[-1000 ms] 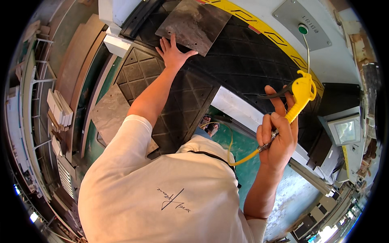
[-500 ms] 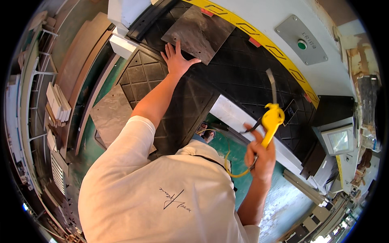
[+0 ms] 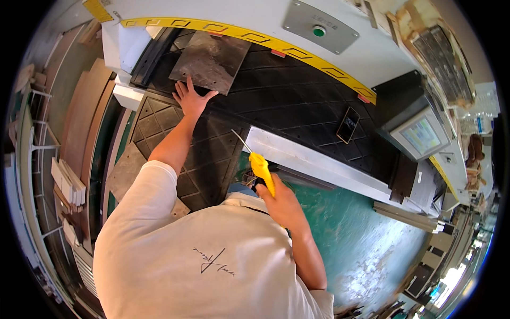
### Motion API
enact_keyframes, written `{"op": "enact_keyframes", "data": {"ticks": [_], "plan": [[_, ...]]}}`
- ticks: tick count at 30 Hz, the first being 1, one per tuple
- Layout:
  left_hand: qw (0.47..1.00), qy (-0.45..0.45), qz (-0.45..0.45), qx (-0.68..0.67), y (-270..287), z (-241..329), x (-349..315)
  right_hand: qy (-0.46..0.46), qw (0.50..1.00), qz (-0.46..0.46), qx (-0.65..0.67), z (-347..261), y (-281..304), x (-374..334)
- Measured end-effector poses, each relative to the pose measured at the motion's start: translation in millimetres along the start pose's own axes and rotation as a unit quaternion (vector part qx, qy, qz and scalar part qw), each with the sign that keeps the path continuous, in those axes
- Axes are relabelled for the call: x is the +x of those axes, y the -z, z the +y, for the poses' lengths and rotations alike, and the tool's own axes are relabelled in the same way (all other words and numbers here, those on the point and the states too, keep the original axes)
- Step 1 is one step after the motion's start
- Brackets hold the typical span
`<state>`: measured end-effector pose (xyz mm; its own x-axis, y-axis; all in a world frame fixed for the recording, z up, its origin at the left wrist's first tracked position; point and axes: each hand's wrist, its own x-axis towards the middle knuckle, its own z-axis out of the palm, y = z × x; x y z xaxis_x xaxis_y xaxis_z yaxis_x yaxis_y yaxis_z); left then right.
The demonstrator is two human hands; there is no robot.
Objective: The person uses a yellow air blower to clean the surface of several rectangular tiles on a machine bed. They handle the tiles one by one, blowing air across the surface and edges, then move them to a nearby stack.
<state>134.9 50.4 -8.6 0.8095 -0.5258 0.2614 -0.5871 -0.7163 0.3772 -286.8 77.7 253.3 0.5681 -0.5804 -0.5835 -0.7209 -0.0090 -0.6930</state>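
Right hand (image 3: 284, 204): clasped round the yellow air gun (image 3: 260, 168), fingers wrapped on its lower end, partly hidden. Thin nozzle (image 3: 240, 140) points to 11 o'clock, clear of the plate.

Left hand (image 3: 192, 102): at 10–11 o'clock from the right, grasping nothing; fingers spread, thumb out toward 2 o'clock, tips at the plate's near edge, middle one overlapping it; pressure can't be told.

Plate (image 3: 212, 59): grey-brown, flat, at 1 o'clock from the left hand, lying on the black bed (image 3: 287, 87). Yellow strip (image 3: 249, 37) runs past its 12 o'clock side.

Farther out: white beam (image 3: 319, 166) at 3 o'clock from the air gun; phone (image 3: 348, 125) on the bed at 1 o'clock from the right hand; screen (image 3: 419, 136) at 3 o'clock from the phone; green button (image 3: 319, 32) at 11 o'clock from it.
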Motion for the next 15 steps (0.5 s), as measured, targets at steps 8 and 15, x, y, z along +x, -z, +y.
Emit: {"op": "enact_keyframes", "data": {"ticks": [8,15], "plan": [[0.997,-0.070,0.021,0.022,-10,12,-40,0.044,0.998,0.047,0.010,22,-15,-12],[0.972,-0.197,-0.098,0.082,9,52,-103,0.040,0.979,0.182,-0.080,48,19,8]]}}
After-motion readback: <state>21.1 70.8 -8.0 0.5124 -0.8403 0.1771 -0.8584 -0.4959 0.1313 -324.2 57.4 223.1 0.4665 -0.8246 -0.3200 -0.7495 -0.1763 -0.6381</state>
